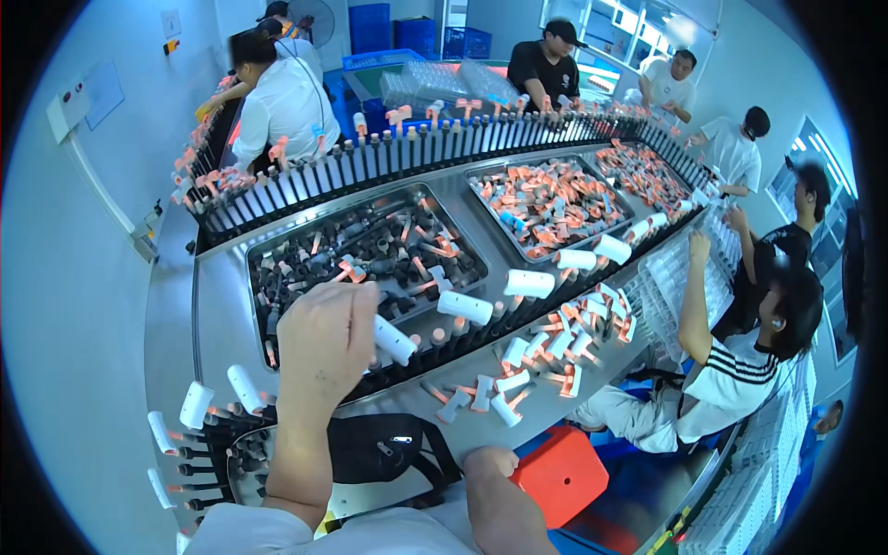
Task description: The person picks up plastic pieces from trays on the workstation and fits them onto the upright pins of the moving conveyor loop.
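My left hand (328, 333) is raised over the near rail of the moving peg line, its back toward me and the fingers curled down. Whatever it grips is hidden behind the knuckles. Beside its thumb side a white cylinder (395, 340) sits tilted on a peg. Just beyond the knuckles lies an orange piece (351, 269), over a metal tray (254, 319) of black parts. Low in the picture, my right hand (495, 460) rests by a red stool (561, 474), with its fingers mostly hidden. More white cylinders (464, 307) stand along the pegs.
Axe-shaped orange and grey pieces (555, 342) are heaped on the bench at right. A second tray (532, 256) holds many orange parts. A black bag (379, 449) lies before me. Several co-workers sit around the line; one in a striped sleeve (740, 365) is close at right.
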